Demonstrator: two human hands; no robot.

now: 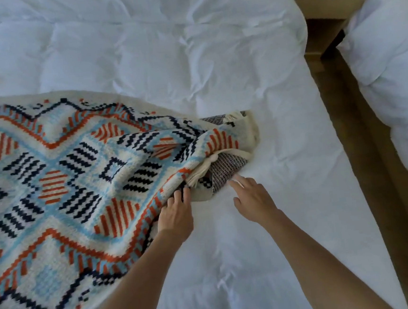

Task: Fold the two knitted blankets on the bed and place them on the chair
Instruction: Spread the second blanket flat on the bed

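A knitted blanket [64, 181] with orange, light blue and navy diamond patterns on cream lies spread over the left half of the white bed [215, 67]. Its right end is bunched and turned over, showing the grey woven underside [226, 169] and cream tassels. My left hand [176, 216] grips the blanket's edge just below the bunched part. My right hand [253, 199] hovers beside it with fingers extended, the fingertips close to the folded-over corner. Only one blanket is in view, and no chair is visible.
White duvet covers the bed to the right and in front of my arms. A brown floor strip [361, 165] runs along the bed's right side. A wooden nightstand [327, 0] stands at the top right, and a second white bed [392, 64] lies beyond it.
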